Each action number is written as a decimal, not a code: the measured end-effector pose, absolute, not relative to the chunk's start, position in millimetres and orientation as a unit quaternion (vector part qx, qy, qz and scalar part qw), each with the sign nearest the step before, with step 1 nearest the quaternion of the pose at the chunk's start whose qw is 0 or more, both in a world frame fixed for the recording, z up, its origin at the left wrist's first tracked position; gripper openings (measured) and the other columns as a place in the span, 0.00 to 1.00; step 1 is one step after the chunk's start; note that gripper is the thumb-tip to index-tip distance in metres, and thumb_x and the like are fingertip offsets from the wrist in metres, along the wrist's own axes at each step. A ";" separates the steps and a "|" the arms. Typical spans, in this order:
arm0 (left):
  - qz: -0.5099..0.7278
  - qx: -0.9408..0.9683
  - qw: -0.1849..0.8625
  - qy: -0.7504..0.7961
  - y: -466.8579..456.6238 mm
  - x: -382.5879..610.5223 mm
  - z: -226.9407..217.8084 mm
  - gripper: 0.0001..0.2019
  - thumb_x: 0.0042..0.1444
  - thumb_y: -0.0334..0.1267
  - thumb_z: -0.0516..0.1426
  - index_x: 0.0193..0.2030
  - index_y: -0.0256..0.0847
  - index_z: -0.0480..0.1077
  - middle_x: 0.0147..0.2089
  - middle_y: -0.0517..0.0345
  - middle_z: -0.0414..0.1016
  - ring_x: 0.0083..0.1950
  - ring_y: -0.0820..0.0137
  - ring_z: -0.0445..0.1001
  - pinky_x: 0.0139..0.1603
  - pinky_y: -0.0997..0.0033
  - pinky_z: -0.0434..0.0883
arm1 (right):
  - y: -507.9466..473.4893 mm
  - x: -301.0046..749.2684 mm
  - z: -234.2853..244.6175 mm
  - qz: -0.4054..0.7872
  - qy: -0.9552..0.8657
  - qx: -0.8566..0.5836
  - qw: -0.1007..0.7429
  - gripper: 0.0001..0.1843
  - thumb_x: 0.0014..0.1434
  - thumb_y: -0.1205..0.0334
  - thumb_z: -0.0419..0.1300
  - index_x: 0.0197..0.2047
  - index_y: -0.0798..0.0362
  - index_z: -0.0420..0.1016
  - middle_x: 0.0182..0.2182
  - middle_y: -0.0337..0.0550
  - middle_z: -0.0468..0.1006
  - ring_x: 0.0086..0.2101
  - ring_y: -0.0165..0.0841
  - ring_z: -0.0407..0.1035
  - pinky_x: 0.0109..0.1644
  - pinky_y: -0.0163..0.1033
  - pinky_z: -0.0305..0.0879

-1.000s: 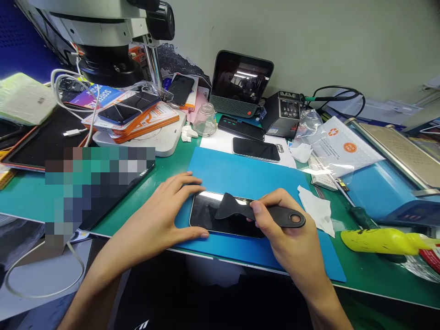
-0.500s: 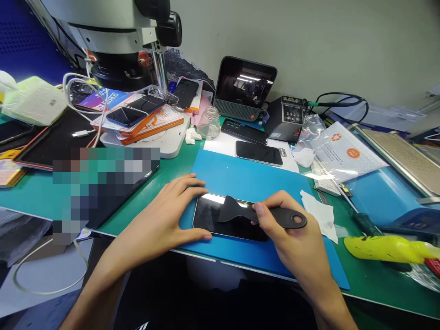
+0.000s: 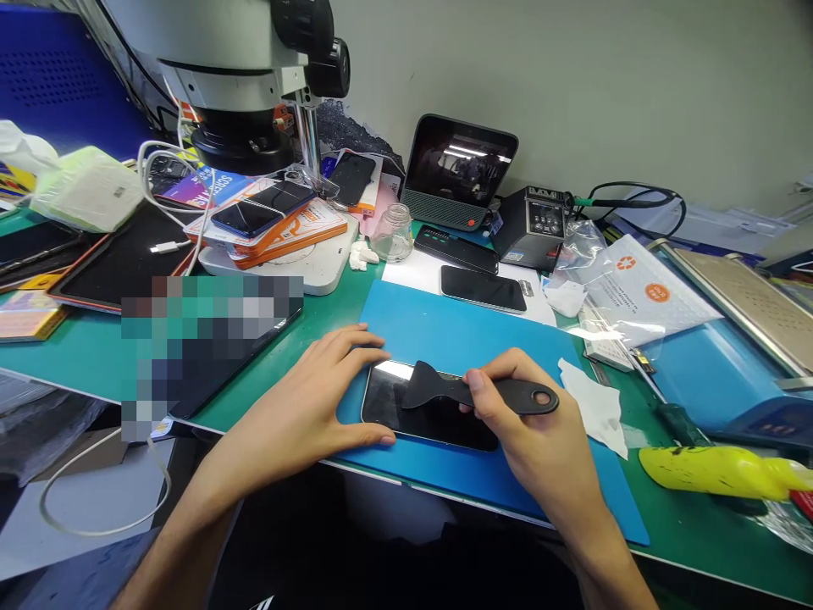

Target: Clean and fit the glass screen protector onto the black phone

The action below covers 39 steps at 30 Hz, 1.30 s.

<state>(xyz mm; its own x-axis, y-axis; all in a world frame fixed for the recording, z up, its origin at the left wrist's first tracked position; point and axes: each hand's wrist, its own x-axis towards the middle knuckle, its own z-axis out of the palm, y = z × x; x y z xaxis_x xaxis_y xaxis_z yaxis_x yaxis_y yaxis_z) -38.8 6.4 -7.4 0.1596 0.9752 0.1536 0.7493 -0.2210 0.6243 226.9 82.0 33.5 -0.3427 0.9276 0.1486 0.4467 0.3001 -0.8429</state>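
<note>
Your bare forearms (image 3: pixel 590 525) angle inward; left hand (image 3: pixel 311 394) arched, thumb (image 3: pixel 368 436) apart from fingers (image 3: pixel 351 341); right hand (image 3: pixel 539 424) pinching, thumb uppermost

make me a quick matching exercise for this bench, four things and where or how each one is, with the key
1. black scraper
2. yellow bottle
3. blue mat
4. glass jar

A. under the phone nearest the left hand
B. see-through
C. held in the right hand
D. lying on its side

Pairs: 1-C, 2-D, 3-A, 4-B
</note>
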 end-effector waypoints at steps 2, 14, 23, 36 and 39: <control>0.275 0.731 0.207 0.589 6.2 -38.6 -8.1 0.35 0.63 0.61 0.69 0.72 0.54 0.68 0.80 0.49 0.66 0.86 0.48 0.57 0.84 0.37 0.63 | 82.2 223.4 36.2 0.370 -0.739 -0.461 0.325 0.21 0.72 0.42 0.65 0.32 0.46 0.75 0.25 0.35 0.78 0.25 0.31 0.67 0.29 0.38 0.61; 0.282 0.724 0.214 0.592 5.8 -38.3 -7.9 0.36 0.62 0.61 0.70 0.72 0.55 0.69 0.80 0.50 0.66 0.85 0.47 0.58 0.83 0.37 0.64 | 86.7 217.5 41.1 0.381 -0.751 -0.456 0.288 0.20 0.72 0.43 0.64 0.33 0.46 0.74 0.26 0.35 0.80 0.27 0.32 0.70 0.32 0.38 0.62; 0.288 0.714 0.233 0.594 8.4 -38.4 -9.3 0.43 0.58 0.60 0.73 0.76 0.53 0.64 0.83 0.48 0.62 0.88 0.48 0.50 0.86 0.38 0.59 | 91.4 207.9 46.0 0.377 -0.765 -0.441 0.279 0.21 0.73 0.42 0.62 0.33 0.46 0.74 0.26 0.36 0.80 0.28 0.33 0.71 0.32 0.38 0.62; 0.318 0.697 0.276 0.580 6.8 -37.4 1.3 0.64 0.53 0.52 0.78 0.84 0.67 0.40 0.78 0.51 0.63 0.81 0.50 0.63 0.81 0.41 0.67 | 95.8 202.4 48.5 0.378 -0.764 -0.449 0.268 0.19 0.74 0.43 0.61 0.34 0.45 0.74 0.27 0.35 0.82 0.28 0.34 0.75 0.33 0.38 0.65; 0.317 0.695 0.281 0.581 7.5 -37.1 2.2 0.62 0.54 0.49 0.78 0.84 0.66 0.42 0.78 0.51 0.63 0.82 0.50 0.61 0.81 0.40 0.64 | 95.9 198.6 48.3 0.375 -0.770 -0.439 0.270 0.19 0.74 0.44 0.61 0.34 0.45 0.74 0.26 0.34 0.81 0.28 0.33 0.74 0.33 0.37 0.65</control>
